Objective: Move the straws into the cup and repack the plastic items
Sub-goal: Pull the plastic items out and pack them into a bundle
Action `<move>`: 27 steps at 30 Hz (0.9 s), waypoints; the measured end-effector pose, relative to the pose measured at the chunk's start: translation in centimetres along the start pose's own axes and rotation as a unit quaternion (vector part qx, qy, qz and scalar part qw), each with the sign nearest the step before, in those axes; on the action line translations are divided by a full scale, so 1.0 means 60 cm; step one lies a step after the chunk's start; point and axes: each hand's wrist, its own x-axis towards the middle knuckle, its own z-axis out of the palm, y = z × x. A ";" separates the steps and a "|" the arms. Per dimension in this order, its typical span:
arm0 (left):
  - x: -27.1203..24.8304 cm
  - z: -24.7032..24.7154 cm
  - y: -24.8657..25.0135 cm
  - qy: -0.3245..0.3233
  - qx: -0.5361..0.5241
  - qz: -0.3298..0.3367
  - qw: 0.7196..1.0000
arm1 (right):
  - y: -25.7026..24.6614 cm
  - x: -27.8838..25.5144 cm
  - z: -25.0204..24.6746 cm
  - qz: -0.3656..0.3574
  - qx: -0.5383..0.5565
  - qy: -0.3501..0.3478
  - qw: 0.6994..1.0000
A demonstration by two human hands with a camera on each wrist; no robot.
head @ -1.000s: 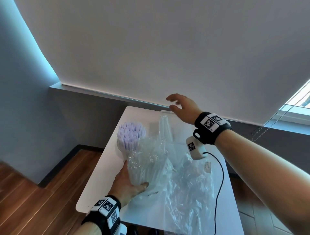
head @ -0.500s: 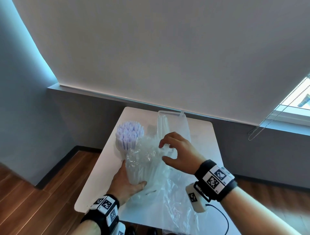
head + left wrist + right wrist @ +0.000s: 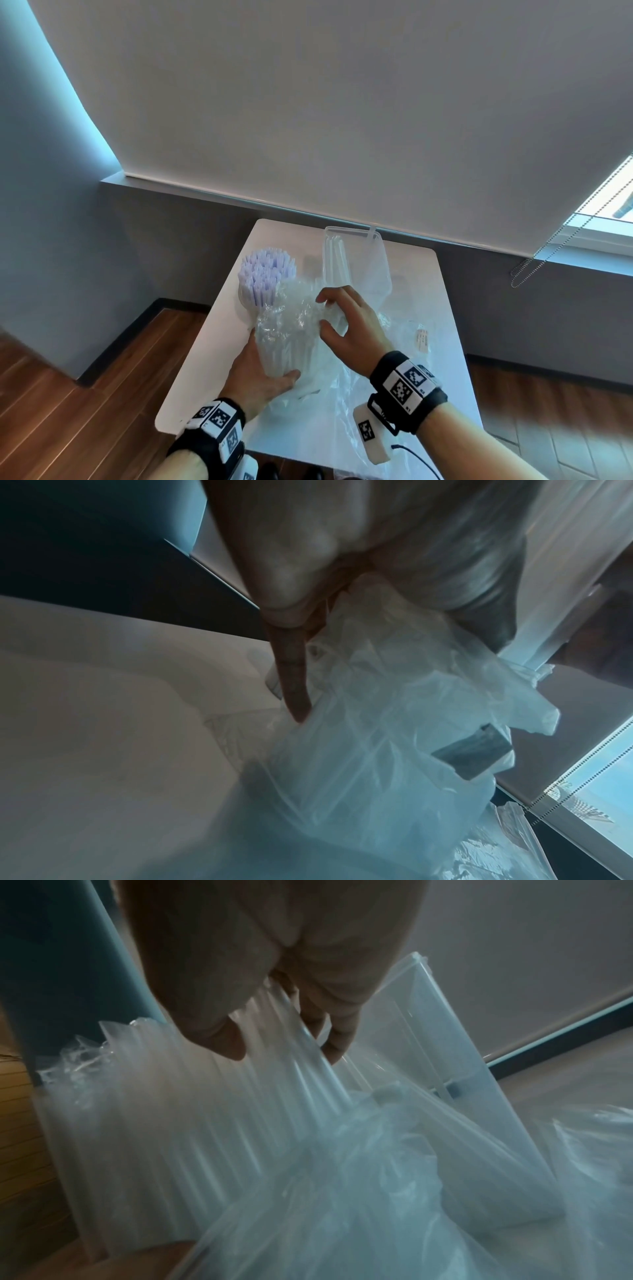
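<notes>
A clear cup [image 3: 242,295] packed with lavender straws [image 3: 267,274] stands at the table's back left. Just in front of it, my left hand [image 3: 270,359] grips the lower part of an upright bundle of clear straws [image 3: 287,329] wrapped in a crinkled plastic bag; one finger [image 3: 293,680] lies along the wrap. My right hand [image 3: 329,313] is at the bundle's top, thumb and fingers curled round several clear straws [image 3: 274,1069]. Behind it a clear plastic box [image 3: 359,263] stands tilted, with a few straws inside.
A loose clear plastic bag [image 3: 342,421] spreads over the near right of the white table [image 3: 428,291], with a small paper label [image 3: 423,339] beside it. A black cable [image 3: 414,457] trails off the near edge. Wooden floor lies left; a wall and blind stand behind.
My right hand came back from the far side by the clear box and down onto the top of the bundle. My left hand kept hold of the bundle.
</notes>
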 end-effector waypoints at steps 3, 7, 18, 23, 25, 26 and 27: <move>-0.002 -0.001 0.002 -0.001 0.005 0.002 1.000 | 0.006 -0.003 0.005 0.009 0.005 0.026 1.000; -0.003 0.000 0.005 -0.001 0.010 0.005 1.000 | 0.006 0.001 0.006 0.051 0.009 0.031 0.998; -0.004 0.001 0.002 0.006 0.002 0.007 1.000 | 0.011 0.001 0.012 0.032 -0.018 0.057 0.998; -0.007 0.002 0.005 0.012 0.003 0.020 1.000 | 0.005 -0.001 0.013 0.050 -0.031 0.068 0.996; -0.009 0.002 0.006 0.012 0.004 0.021 1.000 | 0.004 -0.003 0.012 0.061 -0.032 0.073 0.995; -0.010 0.002 0.008 0.011 0.005 0.020 1.000 | 0.003 -0.003 0.012 0.068 -0.030 0.076 0.994; -0.012 0.003 0.010 0.011 0.004 0.020 1.000 | 0.002 -0.002 0.012 0.073 -0.028 0.080 0.994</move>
